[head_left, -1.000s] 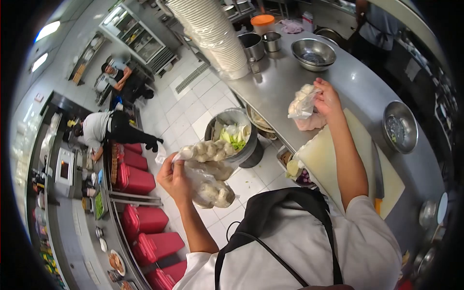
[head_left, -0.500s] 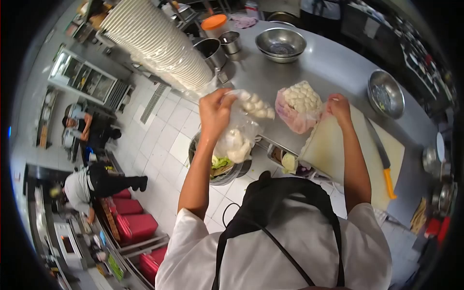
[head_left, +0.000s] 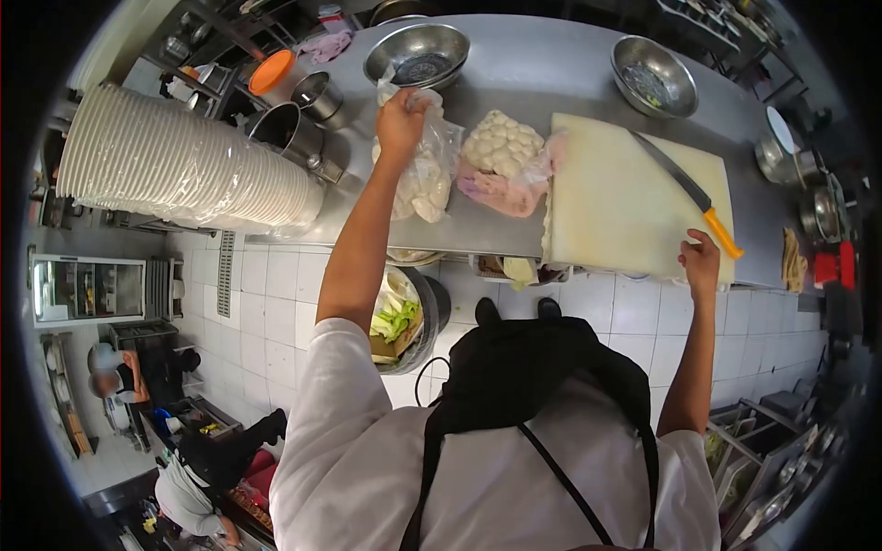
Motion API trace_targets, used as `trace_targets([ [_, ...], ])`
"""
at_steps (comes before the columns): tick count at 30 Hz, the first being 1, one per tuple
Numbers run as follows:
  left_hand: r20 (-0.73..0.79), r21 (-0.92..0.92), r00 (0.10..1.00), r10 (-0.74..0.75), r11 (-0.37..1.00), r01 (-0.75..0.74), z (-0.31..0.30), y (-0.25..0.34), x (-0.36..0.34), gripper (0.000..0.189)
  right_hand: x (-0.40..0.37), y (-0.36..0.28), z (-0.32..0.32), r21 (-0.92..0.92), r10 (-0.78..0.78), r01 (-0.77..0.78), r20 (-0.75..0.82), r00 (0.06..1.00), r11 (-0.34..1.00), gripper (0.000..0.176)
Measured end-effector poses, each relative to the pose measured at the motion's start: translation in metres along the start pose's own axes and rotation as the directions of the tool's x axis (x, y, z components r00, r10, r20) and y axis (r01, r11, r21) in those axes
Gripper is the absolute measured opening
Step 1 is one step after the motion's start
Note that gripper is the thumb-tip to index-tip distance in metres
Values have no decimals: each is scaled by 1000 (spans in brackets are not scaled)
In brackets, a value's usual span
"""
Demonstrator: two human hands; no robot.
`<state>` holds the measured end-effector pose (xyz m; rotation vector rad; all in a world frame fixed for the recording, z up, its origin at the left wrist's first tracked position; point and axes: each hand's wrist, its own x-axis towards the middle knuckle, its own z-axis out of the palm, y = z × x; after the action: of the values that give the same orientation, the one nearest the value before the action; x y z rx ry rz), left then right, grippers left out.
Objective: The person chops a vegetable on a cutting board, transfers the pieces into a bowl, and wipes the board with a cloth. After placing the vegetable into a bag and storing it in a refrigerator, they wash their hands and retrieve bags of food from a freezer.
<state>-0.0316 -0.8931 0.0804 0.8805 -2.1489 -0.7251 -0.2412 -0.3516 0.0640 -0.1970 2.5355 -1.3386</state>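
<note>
My left hand (head_left: 401,127) is closed on the gathered top of a clear plastic bag (head_left: 427,179) holding white rounded pieces, which hangs over or rests on the steel table. Just right of it lies a pink plastic bag (head_left: 501,195), opened around a heap of similar white pieces (head_left: 502,144). My right hand (head_left: 701,259) holds nothing, its fingers loosely curled and apart by the near right corner of the white cutting board (head_left: 616,193). Close to those fingers is the yellow handle of a large knife (head_left: 684,182) lying across the board.
Steel bowls (head_left: 654,77) stand along the far side of the table. A wrapped stack of white containers (head_left: 184,165) lies at the left, near metal pots (head_left: 287,133). Below the table edge is a bin (head_left: 432,308) with leafy scraps. Two people are off to the left.
My left hand has swung the clear bag from beyond the table edge to over the tabletop. My right hand has left the pink bag's side and moved right, near the knife handle.
</note>
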Motion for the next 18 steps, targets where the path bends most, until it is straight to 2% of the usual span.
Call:
trace_targets([
  [2, 51, -42, 993, -102, 994, 105, -5, 22, -4, 41, 0, 18, -22, -114, -54, 44, -82, 995, 992, 31],
  [4, -13, 33, 992, 125, 992, -124, 2, 6, -2, 48, 10, 30, -39, -238, -155, 116, -152, 976, 964, 30],
  [5, -44, 85, 972, 230, 970, -226, -3, 2, -7, 52, 16, 29, -49, -376, -170, 102, -153, 974, 921, 33],
  [8, -10, 291, 973, 231, 931, -219, -17, 5, -16, 59, 29, 20, -63, -617, -401, 236, -142, 905, 751, 39],
  [11, -117, 290, 966, 231, 938, -190, -29, -2, -30, 58, 61, 41, -81, -658, -485, 364, -1, 875, 659, 48],
  [12, -101, 118, 991, 82, 991, -69, -33, -6, -33, 57, 70, 46, -82, -668, -516, 406, 38, 856, 624, 50],
  [13, -59, -57, 996, -68, 996, 65, -38, -7, -38, 56, 73, 41, -83, -644, -475, 410, 81, 876, 646, 51],
  [14, 7, -226, 978, -209, 952, 205, -43, -8, -46, 56, 79, 41, -85, -635, -458, 411, 99, 883, 654, 52],
  [17, 55, -248, 969, -240, 937, 246, -70, -2, -66, 57, 89, 48, -85, -607, -414, 423, 166, 895, 672, 52],
  [18, 20, -340, 961, -275, 902, 265, -73, 1, -73, 54, 92, 49, -86, -593, -417, 441, 188, 889, 673, 51],
])
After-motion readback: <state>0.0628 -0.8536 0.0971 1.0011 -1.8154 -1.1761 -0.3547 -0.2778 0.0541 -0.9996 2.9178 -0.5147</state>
